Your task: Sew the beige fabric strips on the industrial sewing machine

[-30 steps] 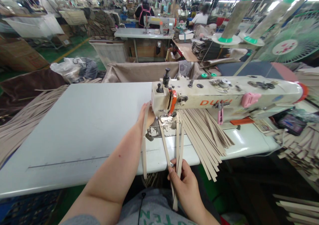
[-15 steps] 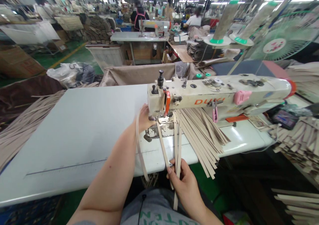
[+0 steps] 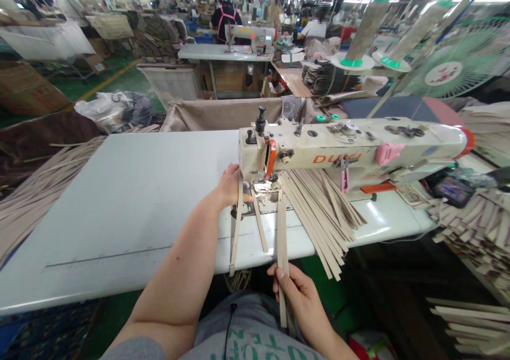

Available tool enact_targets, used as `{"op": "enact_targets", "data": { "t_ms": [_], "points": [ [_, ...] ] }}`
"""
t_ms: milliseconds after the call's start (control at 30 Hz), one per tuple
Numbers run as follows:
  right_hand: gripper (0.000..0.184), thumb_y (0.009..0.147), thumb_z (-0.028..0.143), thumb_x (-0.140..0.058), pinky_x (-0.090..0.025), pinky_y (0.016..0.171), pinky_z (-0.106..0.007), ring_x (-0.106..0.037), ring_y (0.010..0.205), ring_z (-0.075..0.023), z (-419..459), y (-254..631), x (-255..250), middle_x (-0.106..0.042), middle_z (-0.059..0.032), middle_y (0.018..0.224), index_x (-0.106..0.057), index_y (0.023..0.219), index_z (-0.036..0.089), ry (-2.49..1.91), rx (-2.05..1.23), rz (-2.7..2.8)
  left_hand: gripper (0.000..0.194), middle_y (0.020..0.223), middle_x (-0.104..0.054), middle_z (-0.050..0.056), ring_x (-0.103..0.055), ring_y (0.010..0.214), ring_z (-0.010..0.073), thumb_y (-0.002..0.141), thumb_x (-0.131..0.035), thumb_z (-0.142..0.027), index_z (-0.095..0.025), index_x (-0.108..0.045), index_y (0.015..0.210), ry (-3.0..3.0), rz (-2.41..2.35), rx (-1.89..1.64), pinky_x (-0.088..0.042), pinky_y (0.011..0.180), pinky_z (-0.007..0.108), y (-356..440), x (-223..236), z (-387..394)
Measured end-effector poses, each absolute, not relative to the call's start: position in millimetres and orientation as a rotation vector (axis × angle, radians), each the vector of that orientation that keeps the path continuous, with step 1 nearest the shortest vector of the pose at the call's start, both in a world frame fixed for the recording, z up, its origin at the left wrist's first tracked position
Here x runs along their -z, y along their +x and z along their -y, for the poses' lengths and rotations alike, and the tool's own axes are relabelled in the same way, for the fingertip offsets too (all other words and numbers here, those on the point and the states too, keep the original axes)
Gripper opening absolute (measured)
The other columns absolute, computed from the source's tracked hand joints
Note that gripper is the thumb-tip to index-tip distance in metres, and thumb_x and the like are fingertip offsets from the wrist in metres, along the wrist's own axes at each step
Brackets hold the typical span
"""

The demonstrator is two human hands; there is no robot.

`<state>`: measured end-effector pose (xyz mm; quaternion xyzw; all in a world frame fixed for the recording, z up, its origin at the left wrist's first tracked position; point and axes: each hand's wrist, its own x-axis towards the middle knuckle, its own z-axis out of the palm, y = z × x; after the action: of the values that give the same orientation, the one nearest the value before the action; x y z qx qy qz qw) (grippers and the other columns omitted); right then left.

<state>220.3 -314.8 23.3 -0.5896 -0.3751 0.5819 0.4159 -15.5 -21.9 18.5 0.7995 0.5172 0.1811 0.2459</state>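
Observation:
My left hand (image 3: 230, 186) is at the left end of a sewing machine head (image 3: 303, 147), its fingers closed and partly hidden around a narrow beige strip (image 3: 236, 232) that hangs toward the table's front edge. Beside it, a second beige strip (image 3: 258, 222) runs forward from the metal needle plate (image 3: 269, 202). My right hand (image 3: 300, 293) pinches a pair of beige strips (image 3: 282, 243) between thumb and fingers at the front edge; their far ends lie near the plate. More loose strips (image 3: 319, 216) fan out under the machine arm.
The white sewing table (image 3: 159, 200) extends left. Bundled strips lie on the far left (image 3: 43, 190) and at the right (image 3: 474, 238). Thread cones (image 3: 364, 31) and a green fan (image 3: 446, 73) stand behind the machine. Other people work at the back (image 3: 225, 20).
My right hand has let go of the strip running from the needle plate and keeps the pair. The strip at my left hand has swung right and hangs straighter.

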Motion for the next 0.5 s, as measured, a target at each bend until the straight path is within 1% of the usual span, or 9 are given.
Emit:
{"op": "enact_targets", "data": {
  "t_ms": [167,267,400,500],
  "points": [
    [0.082,0.086,0.103,-0.087,-0.042,0.062,-0.031,-0.058,0.066,-0.018,319.5,223.3,-25.2,-0.067,-0.0005,0.075,-0.09,0.098,0.022,-1.464,-1.534,0.829,0.095,0.176,-0.062,0.024,-0.05,0.172,0.0562,0.066,-0.11,-0.032,-0.017,-0.077,0.153,2.143,-1.484,-0.448,-0.043,0.145,0.075,-12.2,-19.6,24.2],
    [0.08,0.086,0.101,-0.089,-0.043,0.064,-0.031,-0.059,0.066,-0.0177,322.5,224.7,-27.1,-0.066,0.0008,0.073,-0.09,0.101,0.022,-1.457,-1.541,0.822,0.096,0.178,-0.059,0.025,-0.047,0.174,0.0563,0.065,-0.111,-0.033,-0.017,-0.077,0.154,2.138,-1.475,-0.435,-0.04,0.147,0.073,-12.5,-19.0,23.0],
    [0.082,0.085,0.101,-0.09,-0.043,0.064,-0.031,-0.06,0.067,-0.0181,323.1,225.6,-25.8,-0.068,0.0005,0.076,-0.09,0.109,0.022,-1.48,-1.505,0.868,0.091,0.175,-0.063,0.022,-0.042,0.177,0.0564,0.065,-0.114,-0.043,-0.02,-0.081,0.147,2.154,-1.453,-0.408,-0.036,0.149,0.075,-13.0,-18.2,21.0],
    [0.089,0.081,0.102,-0.092,-0.044,0.064,-0.031,-0.058,0.065,-0.0176,321.8,224.6,-22.6,-0.069,0.0021,0.072,-0.09,0.119,0.021,-1.516,-1.497,0.849,0.096,0.177,-0.062,0.021,-0.045,0.176,0.0559,0.064,-0.113,-0.041,-0.021,-0.08,0.152,2.162,-1.466,-0.396,-0.037,0.149,0.074,-12.4,-19.5,21.5]
  ]
}}
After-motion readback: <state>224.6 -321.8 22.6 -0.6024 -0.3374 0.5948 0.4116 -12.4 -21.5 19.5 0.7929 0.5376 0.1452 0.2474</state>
